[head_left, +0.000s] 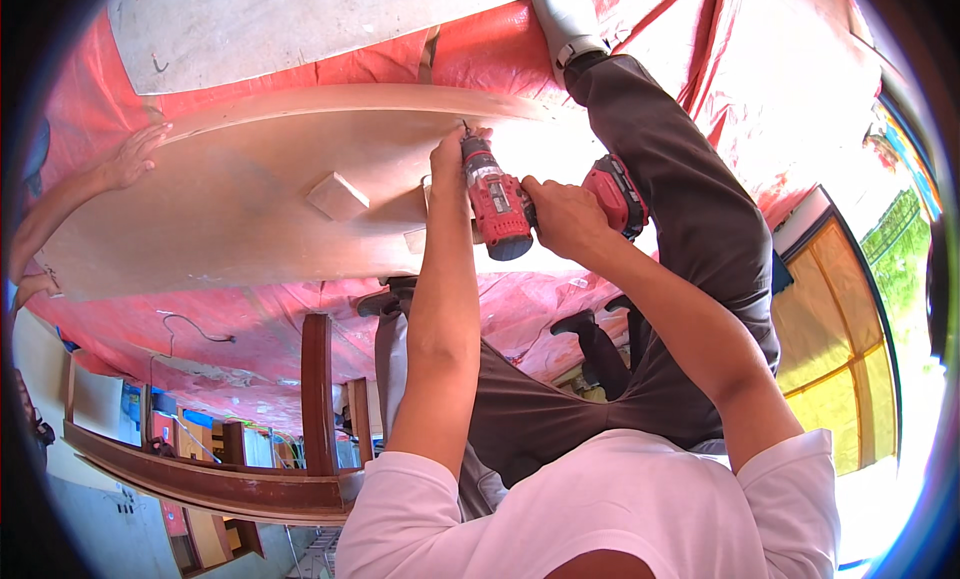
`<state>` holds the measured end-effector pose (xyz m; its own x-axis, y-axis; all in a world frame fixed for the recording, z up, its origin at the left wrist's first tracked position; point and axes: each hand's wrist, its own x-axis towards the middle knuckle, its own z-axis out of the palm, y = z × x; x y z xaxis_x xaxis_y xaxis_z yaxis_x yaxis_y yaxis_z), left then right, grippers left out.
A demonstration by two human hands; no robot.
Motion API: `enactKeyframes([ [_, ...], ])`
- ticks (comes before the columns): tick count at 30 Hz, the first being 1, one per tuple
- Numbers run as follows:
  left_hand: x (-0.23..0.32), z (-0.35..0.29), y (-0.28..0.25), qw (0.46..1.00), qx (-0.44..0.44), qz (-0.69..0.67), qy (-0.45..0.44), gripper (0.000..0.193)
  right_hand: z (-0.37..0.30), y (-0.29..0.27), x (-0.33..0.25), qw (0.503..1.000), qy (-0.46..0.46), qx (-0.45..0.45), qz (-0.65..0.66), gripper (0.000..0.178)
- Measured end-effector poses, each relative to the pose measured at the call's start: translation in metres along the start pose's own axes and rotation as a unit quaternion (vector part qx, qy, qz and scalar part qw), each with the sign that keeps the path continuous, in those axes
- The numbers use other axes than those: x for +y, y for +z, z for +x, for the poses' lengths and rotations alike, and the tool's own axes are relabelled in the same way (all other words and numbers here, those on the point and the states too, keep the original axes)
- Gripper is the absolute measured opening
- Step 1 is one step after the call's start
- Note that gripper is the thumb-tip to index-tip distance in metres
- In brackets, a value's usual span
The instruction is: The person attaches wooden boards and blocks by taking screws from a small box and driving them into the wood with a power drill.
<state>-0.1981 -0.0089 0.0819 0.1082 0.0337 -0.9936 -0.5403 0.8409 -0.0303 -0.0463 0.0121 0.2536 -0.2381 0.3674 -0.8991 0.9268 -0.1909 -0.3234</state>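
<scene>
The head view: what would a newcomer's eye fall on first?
First, the red drill near the middle, gripped in the person's right hand, its bit beside the left hand. Beneath it stretches a large pale curved board, red sheeting around it. At left, another person's hand is at the board's edge.

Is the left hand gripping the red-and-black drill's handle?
No, the right hand grips the red-and-black drill by its handle.

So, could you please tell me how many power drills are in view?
1: the red-and-black drill, over the wooden panel, gripped in the right hand, with the left hand beside its front end. Others may be hidden.
</scene>
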Motion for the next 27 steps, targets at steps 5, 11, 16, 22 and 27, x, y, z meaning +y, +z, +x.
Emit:
enactKeyframes([
  [5,0.003,-0.003,0.001,1.000,-0.006,-0.002,-0.008,0.031,0.001,0.002,0.000,1.000,-0.003,0.003,0.002,0.031],
  [11,-0.004,0.009,-0.010,1.000,0.008,0.019,0.015,0.028,0.004,-0.004,-0.003,1.000,0.005,-0.011,-0.004,0.031],
  [16,0.007,0.006,-0.023,0.782,0.209,0.495,0.314,0.026,0.004,-0.014,-0.010,0.998,0.039,-0.043,0.016,0.028],
  [22,0.064,0.006,-0.017,0.519,-0.020,0.723,0.455,0.022,0.002,-0.016,-0.006,0.998,0.041,-0.037,0.029,0.029],
  [27,0.086,0.050,0.001,0.381,-0.186,0.846,0.324,0.021,0.003,-0.015,-0.002,0.998,0.036,-0.035,0.041,0.032],
])
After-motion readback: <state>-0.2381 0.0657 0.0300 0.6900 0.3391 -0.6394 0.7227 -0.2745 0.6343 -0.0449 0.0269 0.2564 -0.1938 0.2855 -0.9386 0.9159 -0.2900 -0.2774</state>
